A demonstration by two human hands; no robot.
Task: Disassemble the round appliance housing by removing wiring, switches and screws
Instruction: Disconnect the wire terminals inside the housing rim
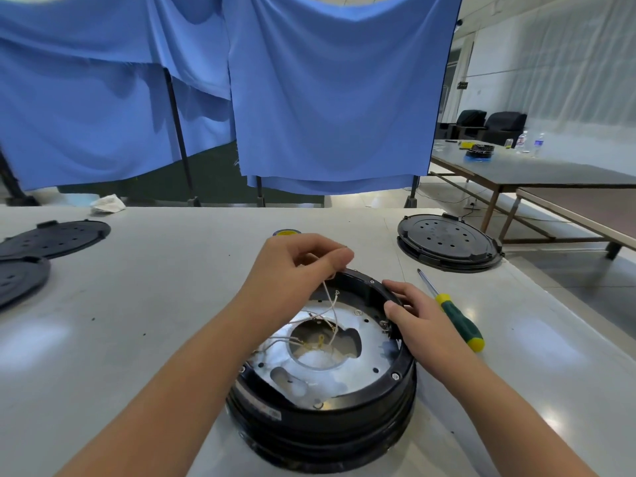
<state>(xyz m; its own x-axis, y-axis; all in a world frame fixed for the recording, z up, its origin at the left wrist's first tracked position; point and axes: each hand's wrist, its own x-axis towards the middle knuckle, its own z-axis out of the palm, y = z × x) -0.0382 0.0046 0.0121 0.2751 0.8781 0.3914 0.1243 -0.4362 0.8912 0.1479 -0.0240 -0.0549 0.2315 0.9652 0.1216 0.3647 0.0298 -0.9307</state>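
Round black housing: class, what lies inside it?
Inside the housing lies a silver metal plate with a central opening and thin white wires. Both hands cover part of its far rim.

We have a single view, from a wide-angle camera worn on the head, looking forward and down across the pale tabletop (137, 304). It sits close above the round housing (323, 390), which fills the lower centre, with both forearms entering from the bottom edge. Further off, the view faces hanging blue cloth (327, 98), and lines bend toward the edges.
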